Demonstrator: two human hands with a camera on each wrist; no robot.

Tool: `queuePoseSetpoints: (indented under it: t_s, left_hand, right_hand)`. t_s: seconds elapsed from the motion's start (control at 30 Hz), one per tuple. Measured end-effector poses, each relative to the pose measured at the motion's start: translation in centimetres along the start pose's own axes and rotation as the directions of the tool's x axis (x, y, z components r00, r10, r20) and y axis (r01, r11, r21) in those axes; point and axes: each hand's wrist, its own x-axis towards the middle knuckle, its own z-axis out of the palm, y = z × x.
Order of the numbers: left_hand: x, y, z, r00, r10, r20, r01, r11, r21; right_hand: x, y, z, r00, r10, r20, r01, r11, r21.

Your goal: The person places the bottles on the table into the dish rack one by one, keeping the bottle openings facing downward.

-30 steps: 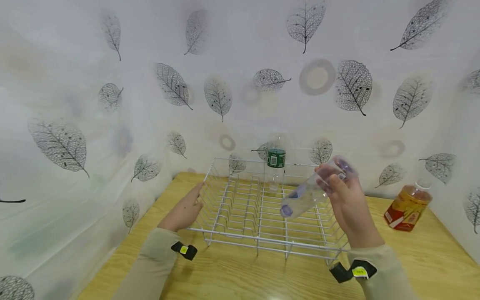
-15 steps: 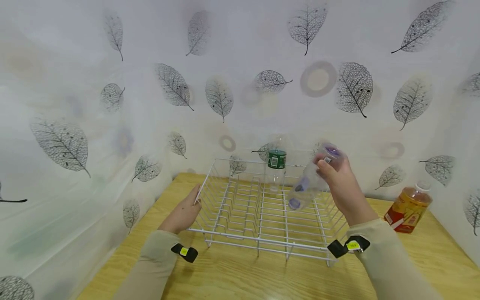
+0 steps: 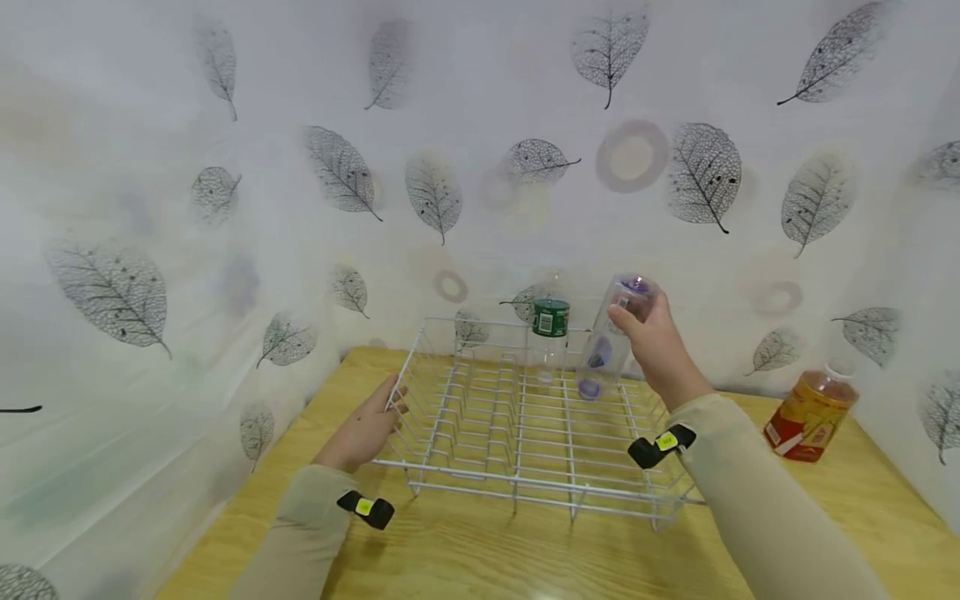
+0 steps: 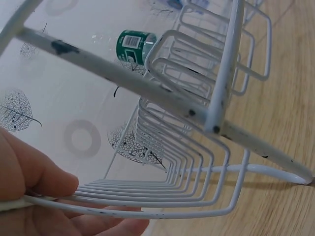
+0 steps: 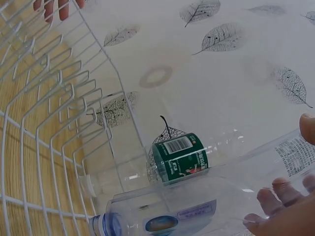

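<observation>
Clear bottle [image 3: 600, 358]: tilted cap-down at the far side of the white rack [image 3: 517, 479], right of the green-labelled bottle [image 3: 551, 318].
My right hand [image 3: 660, 340]: grips its base end.
My left hand [image 3: 365, 427]: holds the rack's left side.

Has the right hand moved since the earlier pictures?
Yes. In the head view, the right hand has moved left and up, closer to the green-labelled bottle.

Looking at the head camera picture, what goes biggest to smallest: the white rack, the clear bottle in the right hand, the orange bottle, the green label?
1. White rack
2. Held clear bottle and orange bottle: too alike to rank; the first is partly covered.
3. Green label
</observation>
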Motion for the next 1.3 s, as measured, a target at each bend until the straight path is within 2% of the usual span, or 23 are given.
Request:
queuePoseSetpoints:
  t_s: [0.27,0.43,0.6,0.8,1.13,1.3]
  left_hand:
    - [-0.1,0.3,0.1,1.0,-0.014,-0.016,0.014,1.0,-0.004]
    - [-0.1,0.3,0.2,1.0,-0.02,-0.014,0.02,1.0,-0.011]
    - [-0.2,0.2,0.1,1.0,-0.018,-0.015,0.018,1.0,0.006]
    - [-0.1,0.3,0.2,0.999,-0.031,-0.014,0.032,0.999,0.012]
    - [-0.2,0.5,-0.1,1.0,-0.028,0.0,0.028,0.999,0.023]
    - [-0.2,0.4,0.0,0.999,-0.039,-0.005,0.039,0.999,0.028]
  right_hand:
    - [2.5,1.3,0.4,0.993,0.114,-0.039,-0.117,0.991,-0.072]
    - [3.9,1.9,0.9,0.988,0.142,-0.059,-0.147,0.986,-0.073]
    - [4.9,2.6,1.2,0.985,0.155,-0.068,-0.161,0.984,-0.078]
    - [5.6,3.5,1.2,0.985,0.158,-0.071,-0.167,0.973,-0.157]
    - [6.2,3.6,1.3,0.988,0.147,-0.049,-0.155,0.948,-0.277]
    - [6.2,4.0,1.3,0.987,0.153,-0.036,-0.157,0.945,-0.286]
